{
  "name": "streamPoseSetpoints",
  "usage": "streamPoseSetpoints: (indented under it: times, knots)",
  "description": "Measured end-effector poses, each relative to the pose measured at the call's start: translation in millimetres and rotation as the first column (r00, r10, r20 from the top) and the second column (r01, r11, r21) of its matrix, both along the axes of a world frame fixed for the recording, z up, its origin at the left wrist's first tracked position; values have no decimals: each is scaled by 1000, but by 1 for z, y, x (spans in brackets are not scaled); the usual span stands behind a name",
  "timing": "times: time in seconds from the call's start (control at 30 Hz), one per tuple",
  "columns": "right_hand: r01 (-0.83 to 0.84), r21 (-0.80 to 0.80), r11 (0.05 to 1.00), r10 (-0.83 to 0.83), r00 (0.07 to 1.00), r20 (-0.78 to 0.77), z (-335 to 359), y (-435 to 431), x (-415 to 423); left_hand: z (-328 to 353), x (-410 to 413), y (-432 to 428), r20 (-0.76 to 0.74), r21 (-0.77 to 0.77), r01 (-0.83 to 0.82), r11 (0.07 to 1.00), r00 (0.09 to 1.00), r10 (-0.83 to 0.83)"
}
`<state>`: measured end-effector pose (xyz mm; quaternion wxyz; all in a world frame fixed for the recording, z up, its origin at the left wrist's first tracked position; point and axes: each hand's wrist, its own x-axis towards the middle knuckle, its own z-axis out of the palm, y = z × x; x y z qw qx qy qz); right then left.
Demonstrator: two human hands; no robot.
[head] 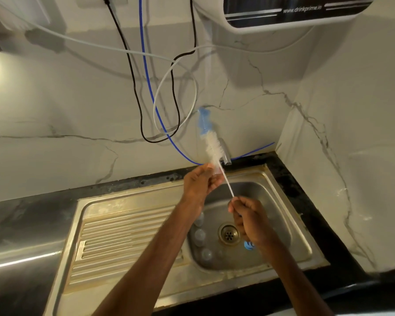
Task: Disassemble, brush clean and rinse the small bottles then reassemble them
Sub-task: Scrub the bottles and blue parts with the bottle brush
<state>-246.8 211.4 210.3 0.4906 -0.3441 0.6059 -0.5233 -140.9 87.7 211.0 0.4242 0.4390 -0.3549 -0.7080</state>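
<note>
Head view is showing the fingers (234,205) of my right hand (246,215) curling round and pinching the thin wire stem of the bottle brush (212,149), low on the stem, with the blue handle end poking out under the palm. My left hand (200,182) is gripping a small clear bottle (215,173), fingers curled round it. It is too blurred to tell whether the stem is running through the bottle or passing just beside it. The white bristles and blue sponge tip are standing above the left hand, in front of the tap (225,155). Both hands are hanging over the sink (278,213), which is set into the dark desk (290,179). The other bottles (200,234) are lying in the basin to the left of the drain (229,233).

I am judging this as the brushing step. To do it well I am planning to:
- hold the bottle steady and line the stem up with its mouth;
- move my pinch nearer the bristles so the wire is not flexing;
- twist while stroking in and out;
- stay over the basin so any drips are falling there.
</note>
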Motion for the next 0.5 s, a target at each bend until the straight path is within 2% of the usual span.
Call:
streamPoseSetpoints:
  times: [0.17,0.23,0.4,0.5]
  knots:
    - [15,-21,1000,-15,1000,-7,3,-2,1,15,-4,4,-174,8,107,994,979,-104]
    - [6,-33,999,-6,1000,-17,3,-1,0,14,-3,2,-169,28,103,994,981,-97]
    - [-11,-49,999,12,1000,19,11,7,-6,-1,14,-18,-119,100,-109,989,986,121]
    - [-68,-28,997,68,998,3,7,13,-4,-1,21,-24,-146,100,-49,994,987,64]
